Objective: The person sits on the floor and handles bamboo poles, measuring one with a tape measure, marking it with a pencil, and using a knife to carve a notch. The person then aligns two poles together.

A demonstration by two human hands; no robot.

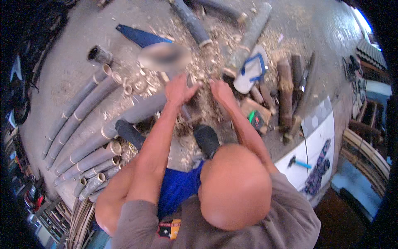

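Over wood shavings, my left hand (179,90) is beside the near end of a thick grey bamboo pole (143,108). Its thumb stretches away from the fingers, and nothing shows in its grasp. A short gap to the right, my right hand (221,89) has its fingers curled closed; whatever is in them is hidden. A white flip-flop (248,76) with a blue strap lies just beyond that hand. Past my left hand is a blue saw blade (143,37), its handle end blurred out.
Several bamboo poles (85,110) fan out on the left, with a short dark tube (99,54) above them. More bamboo (188,20) lies ahead. On the right are brown bamboo pieces (285,93), a green-and-black tape measure (256,119) and a blue-handled hammer (299,162) on a white board (315,141).
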